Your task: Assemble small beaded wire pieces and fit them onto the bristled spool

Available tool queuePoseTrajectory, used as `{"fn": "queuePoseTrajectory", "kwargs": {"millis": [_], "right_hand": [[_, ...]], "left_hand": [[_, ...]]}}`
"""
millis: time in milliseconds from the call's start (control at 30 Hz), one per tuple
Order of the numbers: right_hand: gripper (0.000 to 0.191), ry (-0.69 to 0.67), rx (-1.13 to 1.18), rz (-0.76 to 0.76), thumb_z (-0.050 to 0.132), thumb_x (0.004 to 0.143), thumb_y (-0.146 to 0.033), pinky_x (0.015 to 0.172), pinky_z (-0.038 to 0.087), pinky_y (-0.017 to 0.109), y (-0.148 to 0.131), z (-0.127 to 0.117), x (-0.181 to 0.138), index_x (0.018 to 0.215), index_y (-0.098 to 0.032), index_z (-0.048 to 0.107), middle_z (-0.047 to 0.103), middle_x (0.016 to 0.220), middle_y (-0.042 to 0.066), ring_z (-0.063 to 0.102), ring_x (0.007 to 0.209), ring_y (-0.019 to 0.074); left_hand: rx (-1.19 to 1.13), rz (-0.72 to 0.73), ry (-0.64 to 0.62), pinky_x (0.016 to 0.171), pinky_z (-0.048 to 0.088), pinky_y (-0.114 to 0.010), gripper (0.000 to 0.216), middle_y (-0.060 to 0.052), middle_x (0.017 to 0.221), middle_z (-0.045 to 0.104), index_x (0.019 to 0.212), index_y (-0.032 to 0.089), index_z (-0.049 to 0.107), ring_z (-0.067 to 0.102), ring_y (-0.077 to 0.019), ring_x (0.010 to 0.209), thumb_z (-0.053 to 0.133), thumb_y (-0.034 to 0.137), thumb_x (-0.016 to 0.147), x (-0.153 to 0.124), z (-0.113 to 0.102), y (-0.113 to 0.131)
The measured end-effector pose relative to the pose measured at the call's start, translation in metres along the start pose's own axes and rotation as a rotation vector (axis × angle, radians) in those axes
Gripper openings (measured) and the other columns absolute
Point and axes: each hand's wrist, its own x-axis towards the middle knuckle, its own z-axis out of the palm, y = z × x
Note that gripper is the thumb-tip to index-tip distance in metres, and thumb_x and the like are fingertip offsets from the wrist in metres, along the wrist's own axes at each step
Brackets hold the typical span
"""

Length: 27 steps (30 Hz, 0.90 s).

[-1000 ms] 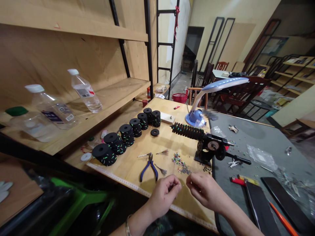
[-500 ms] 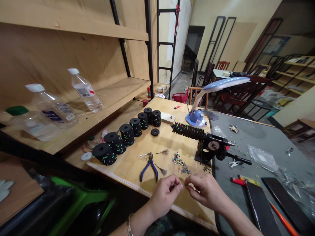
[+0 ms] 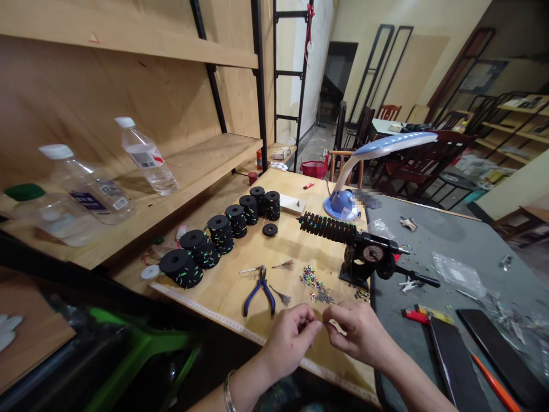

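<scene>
My left hand (image 3: 291,337) is curled in a pinch near the front edge of the wooden bench (image 3: 231,289), fingertips almost meeting those of my right hand (image 3: 358,332). The right hand is also pinched, on something tiny I cannot make out. Just beyond the hands lies a small heap of coloured beads (image 3: 314,283). Blue-handled pliers (image 3: 259,292) rest left of the beads. A black hand-cranked winder (image 3: 364,260) carries a rod stacked with black discs (image 3: 328,228).
A row of black foam spools (image 3: 218,234) runs along the bench's left side. Three plastic bottles (image 3: 146,157) lie on the low shelf. A blue desk lamp (image 3: 343,203) stands behind; a grey mat (image 3: 446,252) with bags, lighter (image 3: 414,315) and black strips lies right.
My hands have drawn closer together, so the fingertips nearly touch. The view has shifted slightly; nothing on the bench has moved.
</scene>
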Motion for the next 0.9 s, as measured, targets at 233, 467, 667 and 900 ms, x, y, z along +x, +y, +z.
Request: {"fn": "queuePoseTrajectory", "kwargs": {"millis": [233, 467, 667, 900], "right_hand": [[0.012, -0.005, 0.045, 0.003, 0.051, 0.076, -0.012, 0.051, 0.027, 0.023, 0.002, -0.003, 0.0, 0.076, -0.021, 0.059, 0.051, 0.052, -0.005, 0.048, 0.049, 0.0112], [0.012, -0.022, 0.095, -0.014, 0.049, 0.084, -0.015, 0.054, 0.032, 0.024, 0.003, -0.005, -0.001, 0.083, -0.021, 0.06, 0.058, 0.059, -0.002, 0.052, 0.055, 0.0131], [0.02, -0.02, 0.187, 0.009, 0.044, 0.091, -0.017, 0.063, 0.041, 0.028, 0.001, -0.009, -0.005, 0.103, -0.02, 0.059, 0.065, 0.072, 0.004, 0.061, 0.068, 0.0179], [0.03, 0.107, 0.226, -0.027, 0.045, 0.089, -0.012, 0.075, 0.048, 0.034, -0.005, -0.011, -0.016, 0.115, -0.023, 0.052, 0.068, 0.096, 0.009, 0.061, 0.089, 0.0226]], "left_hand": [[0.035, 0.009, -0.001, 0.052, 0.035, -0.022, 0.019, 0.004, 0.054, 0.048, 0.069, 0.016, 0.054, 0.046, -0.0112, 0.052, 0.056, 0.028, 0.084, 0.0, -0.001, 0.0], [0.025, 0.033, -0.037, 0.061, 0.04, -0.024, 0.023, 0.0, 0.059, 0.058, 0.071, 0.015, 0.06, 0.053, -0.0136, 0.058, 0.056, 0.032, 0.086, -0.001, -0.004, -0.003], [-0.076, -0.049, -0.076, 0.054, 0.034, -0.022, 0.035, 0.004, 0.055, 0.052, 0.083, 0.016, 0.061, 0.042, -0.0105, 0.05, 0.047, 0.047, 0.09, -0.006, -0.006, -0.017], [-0.037, -0.077, -0.066, 0.051, 0.032, -0.021, 0.039, 0.006, 0.055, 0.045, 0.075, 0.016, 0.057, 0.043, -0.0099, 0.052, 0.059, 0.055, 0.081, -0.012, -0.002, -0.017]]}}
